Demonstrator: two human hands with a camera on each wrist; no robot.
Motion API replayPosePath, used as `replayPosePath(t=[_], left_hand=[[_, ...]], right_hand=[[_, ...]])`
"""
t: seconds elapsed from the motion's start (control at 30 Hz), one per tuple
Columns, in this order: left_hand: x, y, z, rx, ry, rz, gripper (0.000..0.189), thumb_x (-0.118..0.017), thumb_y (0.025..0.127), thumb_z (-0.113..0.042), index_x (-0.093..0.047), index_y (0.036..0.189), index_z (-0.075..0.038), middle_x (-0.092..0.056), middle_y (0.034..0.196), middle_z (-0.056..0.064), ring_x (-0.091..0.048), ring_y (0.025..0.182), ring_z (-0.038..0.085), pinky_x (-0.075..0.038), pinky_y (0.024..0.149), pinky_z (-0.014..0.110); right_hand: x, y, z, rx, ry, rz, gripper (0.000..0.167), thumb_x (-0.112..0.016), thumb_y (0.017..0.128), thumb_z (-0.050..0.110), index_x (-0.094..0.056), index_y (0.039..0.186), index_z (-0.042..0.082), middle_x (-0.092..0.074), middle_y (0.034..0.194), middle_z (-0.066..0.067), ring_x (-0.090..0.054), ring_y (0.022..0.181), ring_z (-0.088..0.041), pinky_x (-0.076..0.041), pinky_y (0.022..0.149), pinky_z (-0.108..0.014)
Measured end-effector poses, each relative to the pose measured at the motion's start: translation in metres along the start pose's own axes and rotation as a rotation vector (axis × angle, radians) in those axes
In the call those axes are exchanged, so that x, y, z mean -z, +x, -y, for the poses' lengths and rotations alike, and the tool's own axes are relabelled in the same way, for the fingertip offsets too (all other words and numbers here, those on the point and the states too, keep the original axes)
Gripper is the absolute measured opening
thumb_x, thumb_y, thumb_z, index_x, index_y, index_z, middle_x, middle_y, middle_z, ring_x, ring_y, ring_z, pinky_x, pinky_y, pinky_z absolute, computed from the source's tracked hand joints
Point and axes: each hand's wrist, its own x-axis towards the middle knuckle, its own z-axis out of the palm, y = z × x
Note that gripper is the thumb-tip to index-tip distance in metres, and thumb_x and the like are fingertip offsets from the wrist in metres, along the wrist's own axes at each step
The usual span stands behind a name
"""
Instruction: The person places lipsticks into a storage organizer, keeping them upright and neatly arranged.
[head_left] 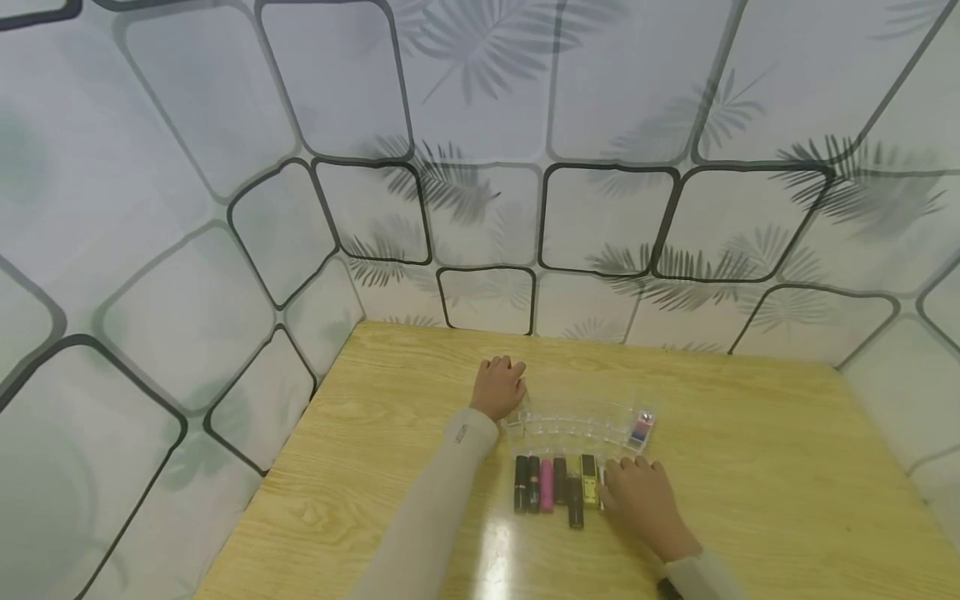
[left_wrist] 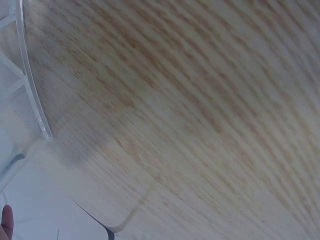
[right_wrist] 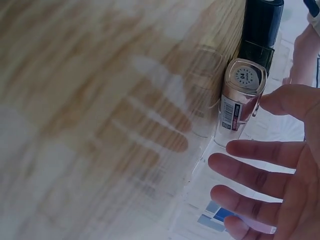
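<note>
My left hand [head_left: 498,388] is at the left end of a clear plastic organizer [head_left: 577,427] with small compartments; whether it grips the end is hidden. Only a fingertip [left_wrist: 7,218] shows in the left wrist view. In front of the organizer, cosmetic tubes lie in a row: several dark tubes [head_left: 521,484], a pink tube [head_left: 547,486] and a black-and-gold tube [head_left: 589,482]. My right hand [head_left: 643,502] is at the row's right end. Its thumb [right_wrist: 287,100] is against or very near a clear lip gloss tube [right_wrist: 242,92], the other fingers spread and extended.
A small palette with colored squares [head_left: 642,428] sits at the organizer's right end. Everything stands on a wooden table [head_left: 375,467]. Patterned curtain-like walls [head_left: 480,217] rise at the back and sides. One dark tube [head_left: 575,502] lies nearer the front than the others.
</note>
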Motion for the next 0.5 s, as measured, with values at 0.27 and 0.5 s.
replayPosePath(t=[0.27, 0.5], left_hand=[[0.0006, -0.0009, -0.0004, -0.006, 0.006, -0.014, 0.013, -0.054, 0.090, -0.022, -0.063, 0.098, -0.017, -0.062, 0.085, 0.002, -0.057, 0.077, 0.017, -0.047, 0.076, 0.036], [0.0012, -0.0020, 0.0004, -0.010, 0.006, -0.011, 0.013, -0.053, 0.090, -0.023, -0.062, 0.098, -0.018, -0.061, 0.085, 0.001, -0.056, 0.077, 0.016, -0.047, 0.078, 0.036]], right_hand=[[0.0002, -0.0016, 0.0007, -0.038, 0.024, 0.042, 0.021, -0.062, 0.084, 0.030, -0.058, 0.077, 0.010, -0.056, 0.067, -0.002, -0.047, 0.061, -0.016, -0.040, 0.060, -0.034], [0.0019, -0.0048, -0.0018, 0.013, -0.037, -0.082, 0.018, -0.067, 0.081, 0.022, -0.062, 0.087, 0.006, -0.063, 0.073, -0.008, -0.054, 0.062, -0.022, -0.042, 0.058, -0.035]])
